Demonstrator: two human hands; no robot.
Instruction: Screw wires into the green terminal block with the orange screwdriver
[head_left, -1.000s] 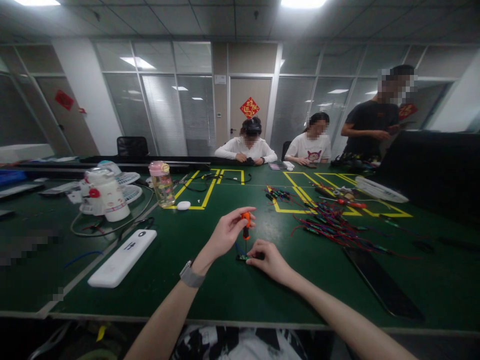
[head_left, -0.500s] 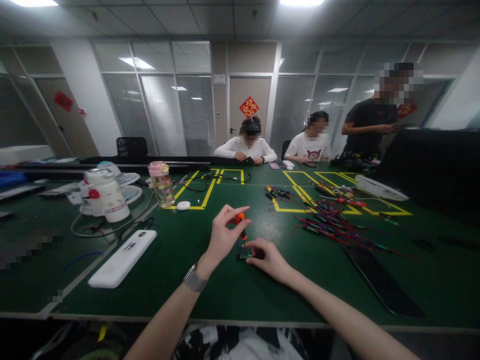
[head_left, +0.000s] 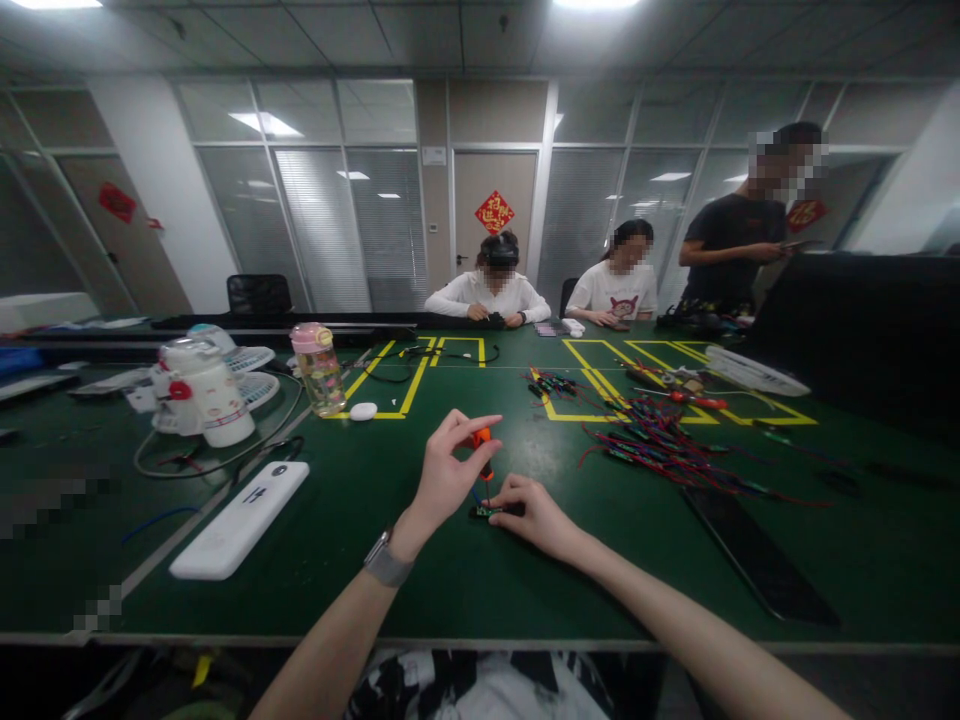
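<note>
In the head view my left hand [head_left: 451, 462] is closed round the orange and black handle of a screwdriver [head_left: 486, 455]. The screwdriver stands upright, its thin shaft pointing down at a small green circuit board [head_left: 481, 512] on the table. Low beside the shaft, my right hand [head_left: 534, 512] pinches the board's right side with thumb and fingers. A thin blue wire [head_left: 475, 495] rises near the board. The exact spot where the screwdriver tip meets the board is too small to make out.
A pile of wired circuit boards [head_left: 660, 440] lies to the right, with a dark phone-like slab [head_left: 757, 555] before it. On the left are a white power bank [head_left: 244, 520], a white jug [head_left: 214, 395] and a pink-lidded bottle [head_left: 318, 370]. Co-workers are across the green table [head_left: 360, 600].
The whole view has shifted slightly. My left hand stays round the screwdriver and my right hand stays at the board, both in nearly the same pose.
</note>
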